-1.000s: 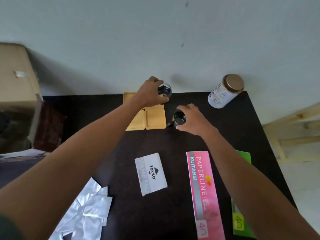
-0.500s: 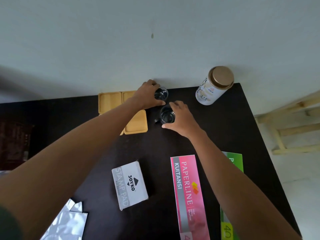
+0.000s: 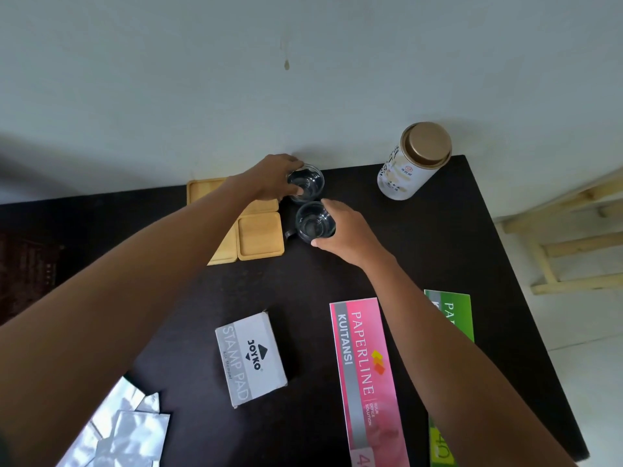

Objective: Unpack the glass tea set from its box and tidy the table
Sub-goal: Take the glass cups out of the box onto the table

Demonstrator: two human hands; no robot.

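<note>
Both hands have drawn the two glass cups closer together since the earlier frames, and the view has swung right, so the cardboard box at the left edge no longer shows. On the dark table (image 3: 421,251), the left hand (image 3: 269,178) wraps its fingers around the far glass cup (image 3: 307,183), which stands upright near the table's back edge by the wall. The right hand (image 3: 347,230) grips the near glass cup (image 3: 315,224) from its right side, thumb toward the viewer and fingers over the far rim; a dark handle juts from this cup's left. The two cups stand just beside each other, almost touching. Left of them lie square wooden coasters (image 3: 259,235), set edge to edge, partly hidden under the left forearm. A white canister with a gold lid (image 3: 413,161) stands at the back right corner, well apart from the cups. Nearer the viewer lie a grey Joyko stamp pad box (image 3: 251,358), a pink Paperline receipt book (image 3: 365,379) and a green receipt book (image 3: 451,318) partly under the right forearm. Silver foil wrappers (image 3: 121,433) lie at the near left edge.
</note>
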